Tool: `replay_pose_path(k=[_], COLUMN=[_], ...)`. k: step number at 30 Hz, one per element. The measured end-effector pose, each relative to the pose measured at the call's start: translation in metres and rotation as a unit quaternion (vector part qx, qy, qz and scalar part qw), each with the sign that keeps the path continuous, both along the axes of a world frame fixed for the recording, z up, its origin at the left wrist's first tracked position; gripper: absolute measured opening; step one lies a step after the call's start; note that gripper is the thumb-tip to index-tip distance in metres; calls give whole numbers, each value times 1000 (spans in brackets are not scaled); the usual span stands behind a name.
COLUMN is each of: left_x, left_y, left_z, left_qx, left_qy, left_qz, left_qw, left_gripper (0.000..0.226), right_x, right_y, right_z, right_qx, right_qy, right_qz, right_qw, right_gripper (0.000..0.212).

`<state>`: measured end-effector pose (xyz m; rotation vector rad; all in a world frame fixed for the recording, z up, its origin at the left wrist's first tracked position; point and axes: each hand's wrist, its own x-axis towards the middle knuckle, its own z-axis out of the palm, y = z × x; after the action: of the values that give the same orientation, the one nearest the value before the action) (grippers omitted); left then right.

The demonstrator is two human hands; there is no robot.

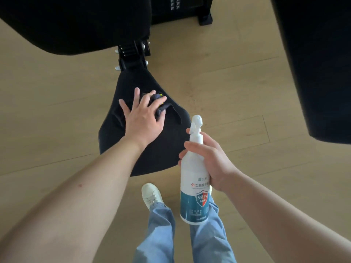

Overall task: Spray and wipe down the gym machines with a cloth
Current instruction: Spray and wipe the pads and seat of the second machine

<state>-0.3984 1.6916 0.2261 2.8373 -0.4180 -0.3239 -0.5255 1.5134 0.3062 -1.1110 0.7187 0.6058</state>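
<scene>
A black padded machine seat (163, 141) sits low in the middle of the view. My left hand (141, 114) lies on it with fingers spread, pressing a dark crumpled cloth (161, 107) against the pad. Most of the cloth is hidden under the fingers. My right hand (207, 160) grips a white spray bottle (193, 186) with a blue label, held upright beside the seat's right edge. Its nozzle points away from me.
A large black backrest pad (66, 23) fills the upper left, joined to the seat by a black bracket (133, 54). Another black pad (315, 63) hangs at the right. A machine base (182, 10) stands at the top. The floor is light wood (228, 82). My legs and white shoe (151, 194) are below.
</scene>
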Motion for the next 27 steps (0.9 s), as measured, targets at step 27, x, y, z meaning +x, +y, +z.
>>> replay_pose_path(k=[27], left_x=[-28], left_y=[28], left_z=[11], left_qx=[57], left_qy=[12], left_qz=[81], left_qw=[995], left_gripper=[59], right_x=[17], right_y=[18], right_z=[18], right_qx=[-2], right_qy=[-3], right_qz=[66], right_qw=[998], right_gripper=[56])
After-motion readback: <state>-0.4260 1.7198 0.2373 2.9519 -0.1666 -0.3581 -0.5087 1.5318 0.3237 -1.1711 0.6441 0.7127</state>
